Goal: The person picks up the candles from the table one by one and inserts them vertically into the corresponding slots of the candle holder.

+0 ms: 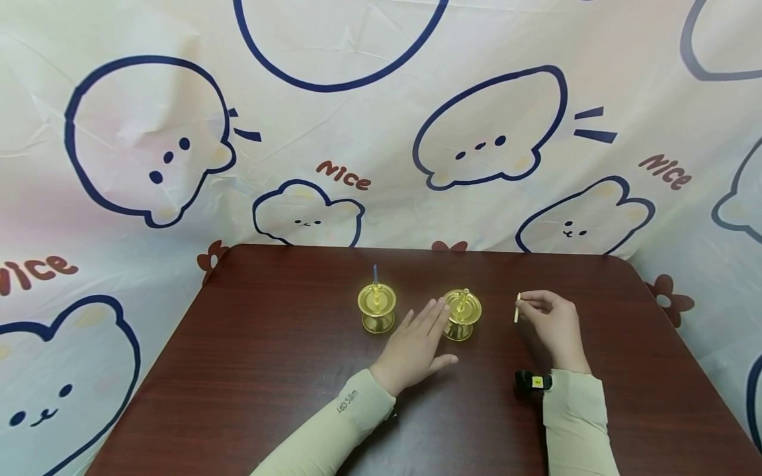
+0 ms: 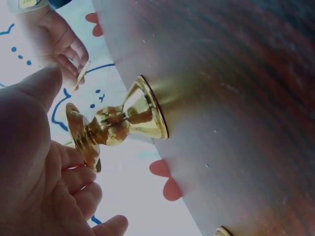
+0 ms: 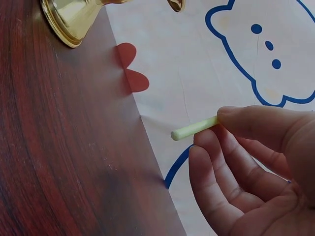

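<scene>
My right hand (image 1: 552, 324) pinches a short, thin, pale yellow candle (image 3: 194, 129) between thumb and fingertips, above the right part of the table. To its left stands a brass candle holder (image 1: 463, 308) with a wide dish and a flared foot. Beside this holder, my left hand (image 1: 413, 350) has its fingers extended and its thumb apart. The left wrist view has those fingertips right at the dish's rim (image 2: 82, 140). Farther left, a second brass holder (image 1: 378, 324) bears a thin blue candle (image 1: 375, 274) upright.
Both holders stand on a dark red-brown wooden table (image 1: 250, 357), toward its back edge. A pale curtain (image 1: 381, 125) with cartoon drawings hangs behind and at the sides. A black wrist device (image 1: 532, 381) sits at my right cuff.
</scene>
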The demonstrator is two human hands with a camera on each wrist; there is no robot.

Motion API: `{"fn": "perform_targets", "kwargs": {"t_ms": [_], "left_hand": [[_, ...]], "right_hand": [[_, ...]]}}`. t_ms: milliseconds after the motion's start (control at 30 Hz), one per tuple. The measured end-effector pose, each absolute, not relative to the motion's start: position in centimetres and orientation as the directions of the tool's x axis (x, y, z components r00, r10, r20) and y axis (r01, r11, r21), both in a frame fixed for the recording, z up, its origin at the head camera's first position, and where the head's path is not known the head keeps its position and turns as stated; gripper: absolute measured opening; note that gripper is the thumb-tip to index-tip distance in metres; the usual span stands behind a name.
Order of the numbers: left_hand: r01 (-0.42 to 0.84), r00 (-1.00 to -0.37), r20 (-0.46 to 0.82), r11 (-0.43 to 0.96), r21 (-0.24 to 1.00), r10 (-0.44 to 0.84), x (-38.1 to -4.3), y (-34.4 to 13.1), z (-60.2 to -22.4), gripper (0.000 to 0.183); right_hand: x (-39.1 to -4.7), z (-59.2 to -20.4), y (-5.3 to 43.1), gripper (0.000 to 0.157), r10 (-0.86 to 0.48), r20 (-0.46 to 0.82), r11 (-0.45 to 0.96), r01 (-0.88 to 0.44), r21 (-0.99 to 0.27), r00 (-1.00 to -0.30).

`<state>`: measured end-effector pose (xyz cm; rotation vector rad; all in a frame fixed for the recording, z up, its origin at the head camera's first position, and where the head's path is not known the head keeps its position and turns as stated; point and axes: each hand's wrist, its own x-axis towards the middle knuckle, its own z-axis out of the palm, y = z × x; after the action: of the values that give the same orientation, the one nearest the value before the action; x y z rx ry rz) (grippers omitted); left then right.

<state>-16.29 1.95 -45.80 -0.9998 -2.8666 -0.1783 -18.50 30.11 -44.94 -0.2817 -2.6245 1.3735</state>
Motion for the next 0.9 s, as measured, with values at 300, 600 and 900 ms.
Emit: {"fn": "perform_targets", "kwargs": {"t_ms": [300,600,900], "left_hand": [[0.618,-0.785,0.123,0.783,0.076,0.607,-16.2,2.0,-45.8,0.089],[0.617,-0.783,0.129,0.785,0.049,0.608,-16.3,2.1,-46.0,0.09],[0.621,-0.782,0.119,0.779,0.081,0.611,-16.3,2.1,-45.6,0.09]], "right_hand": [[-18.6,-44.8,30.0,0.03,0.251,0.074,0.566,0.084,-0.82,-0.965],[-18.4,-44.1,29.6,0.028,0.241,0.115,0.566,0.043,-0.823,-0.964],[-18.2,-43.6,29.2,0.031,0.222,0.127,0.53,0.01,-0.848,-0.967]]}}
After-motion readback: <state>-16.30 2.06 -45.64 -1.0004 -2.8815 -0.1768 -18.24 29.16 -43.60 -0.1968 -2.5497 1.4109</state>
